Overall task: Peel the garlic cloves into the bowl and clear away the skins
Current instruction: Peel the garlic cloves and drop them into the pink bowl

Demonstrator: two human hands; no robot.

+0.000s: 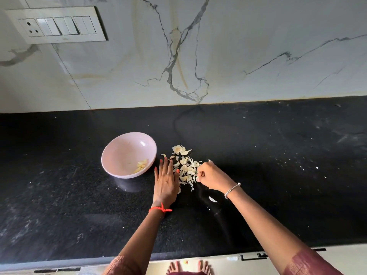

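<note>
A: Looking at the pale pink round bowl (119,149), what lies in it?

B: A few peeled yellowish garlic cloves (142,165), low against the wall nearest the person. The bowl stands on the black speckled stone counter (79,195).

A: And the skins?

B: The heap of papery white garlic skins (186,169) lies on the counter just right of the bowl, apart from it.

A: The hands?

B: The left hand (165,182) lies flat, palm down, fingers straight and close together, between the bowl and the heap, its outer edge touching the skins. The right hand (213,178) is at the side of the heap away from the bowl, fingers curled under. Whether they pinch a skin I cannot tell.

A: Anything else?

B: Two stray white skin scraps (212,199) lie right of the bowl, nearer the person than the heap. A red thread (159,209) circles the left wrist, a silver bracelet (231,190) the right.
</note>
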